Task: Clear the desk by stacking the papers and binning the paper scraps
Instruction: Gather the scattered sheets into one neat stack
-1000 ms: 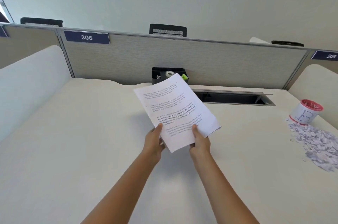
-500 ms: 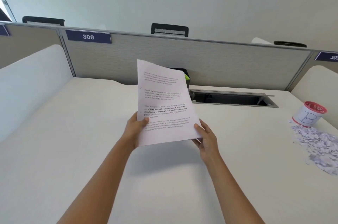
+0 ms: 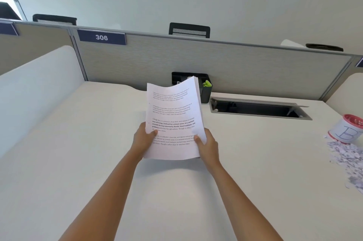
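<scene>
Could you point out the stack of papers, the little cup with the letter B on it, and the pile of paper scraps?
stack of papers (image 3: 172, 115): head view, middle of the printed top sheet.
cup (image 3: 346, 132): head view, white side bearing the B.
paper scraps (image 3: 347, 159): head view, middle of the pile.

A: What sits against the partition (image 3: 235, 71)?
B: A black organizer (image 3: 205, 91), something green poking from its right pocket.
A: And the sign?
B: Navy plate (image 3: 101, 37) reading 306. 3 dark chair backs show above the partition; an open cable tray (image 3: 257, 110) lies right of the organizer.
</scene>
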{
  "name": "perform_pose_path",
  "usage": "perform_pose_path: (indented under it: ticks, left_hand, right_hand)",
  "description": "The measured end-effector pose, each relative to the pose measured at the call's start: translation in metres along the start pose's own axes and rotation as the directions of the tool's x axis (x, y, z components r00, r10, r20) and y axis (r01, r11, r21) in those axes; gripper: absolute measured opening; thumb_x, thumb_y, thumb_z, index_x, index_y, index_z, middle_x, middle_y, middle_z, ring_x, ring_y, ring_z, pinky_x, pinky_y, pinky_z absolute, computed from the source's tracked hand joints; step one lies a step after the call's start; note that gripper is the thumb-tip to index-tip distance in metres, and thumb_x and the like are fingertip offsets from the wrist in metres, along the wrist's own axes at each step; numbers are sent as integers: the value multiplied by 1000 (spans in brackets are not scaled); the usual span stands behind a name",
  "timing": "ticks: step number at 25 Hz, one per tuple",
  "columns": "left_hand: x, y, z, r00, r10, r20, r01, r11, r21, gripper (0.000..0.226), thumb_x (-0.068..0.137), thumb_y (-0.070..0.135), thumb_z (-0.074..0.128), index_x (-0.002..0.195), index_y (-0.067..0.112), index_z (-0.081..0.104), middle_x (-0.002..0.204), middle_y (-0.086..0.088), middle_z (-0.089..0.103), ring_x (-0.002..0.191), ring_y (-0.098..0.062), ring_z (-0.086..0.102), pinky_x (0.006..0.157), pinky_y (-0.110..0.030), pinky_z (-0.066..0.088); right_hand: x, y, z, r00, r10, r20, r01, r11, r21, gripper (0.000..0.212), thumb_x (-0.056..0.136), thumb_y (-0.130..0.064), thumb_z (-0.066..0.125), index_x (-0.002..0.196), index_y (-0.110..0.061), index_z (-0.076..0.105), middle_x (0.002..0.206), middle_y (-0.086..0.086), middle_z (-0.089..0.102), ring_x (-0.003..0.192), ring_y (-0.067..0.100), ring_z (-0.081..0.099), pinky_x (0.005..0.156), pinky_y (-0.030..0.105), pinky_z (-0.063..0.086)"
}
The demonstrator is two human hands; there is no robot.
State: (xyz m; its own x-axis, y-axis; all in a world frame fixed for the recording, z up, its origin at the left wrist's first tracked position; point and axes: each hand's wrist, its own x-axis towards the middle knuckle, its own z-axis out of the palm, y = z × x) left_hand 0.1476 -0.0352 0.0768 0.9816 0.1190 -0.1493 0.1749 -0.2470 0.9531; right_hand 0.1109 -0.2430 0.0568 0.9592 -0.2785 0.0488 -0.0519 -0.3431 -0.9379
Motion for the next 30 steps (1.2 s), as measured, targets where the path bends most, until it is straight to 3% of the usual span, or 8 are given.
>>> perform_pose_path:
  ticks: [9,14,17,21,23,26,28,30]
  left_hand:
    - [45,-29,-19,968,-134,-211,193,936,295,42,88,2,38,130,6,40,126,-17,55,113,-37,52,90,-40,42]
    - [86,-41,-38,965,-59,-255,145,932,332,44,89,1,42,133,4,42,130,-17,53,119,-36,49,98,-42,39]
    - [109,-44,-49,971,-53,-232,112,962,250,47,91,5,50,137,9,43,134,-12,54,123,-31,48,104,-39,38]
    - [137,-46,-62,981,-13,-194,48,983,175,43,89,8,56,131,16,51,123,-3,62,112,-25,56,93,-31,42]
    - [151,-48,-65,982,10,-191,12,994,113,38,90,14,57,128,18,54,122,-2,62,114,-24,57,96,-34,43]
    - [166,-51,-72,958,-117,-262,79,986,-150,53,91,29,59,139,14,44,139,-2,50,127,-20,48,109,-37,36]
    - [168,-55,-74,944,-170,-282,91,958,-272,57,89,32,60,141,15,42,137,4,49,124,-15,48,109,-32,34]
    - [160,-54,-68,952,-85,-294,30,982,-185,54,92,28,58,142,16,42,134,4,52,122,-12,48,104,-25,33]
  right_hand:
    - [39,1,69,980,31,197,30,953,-301,41,96,-26,49,135,-19,40,120,9,63,108,32,58,87,36,48]
    - [74,-11,101,974,76,214,17,915,-403,44,96,-29,48,136,-14,36,126,7,59,111,32,57,86,35,45]
    - [99,-14,115,969,136,206,-42,914,-404,43,96,-28,49,134,-12,36,128,8,58,113,32,56,87,36,43]
    - [128,-14,131,969,160,189,-79,923,-376,43,96,-28,49,133,-11,37,129,8,57,115,32,55,89,36,44]
    - [139,-13,140,971,162,178,-91,931,-352,43,96,-28,50,133,-11,38,128,8,57,114,31,55,89,36,44]
    - [153,-12,150,971,183,152,-129,942,-310,42,95,-29,51,132,-10,39,126,8,58,113,31,56,87,34,44]
    - [160,-12,155,971,200,132,-154,944,-292,44,95,-29,51,133,-9,39,127,8,58,114,31,55,87,33,43]
    - [165,-13,158,970,217,109,-181,945,-271,45,95,-29,51,134,-10,39,127,8,58,114,31,55,87,33,43]
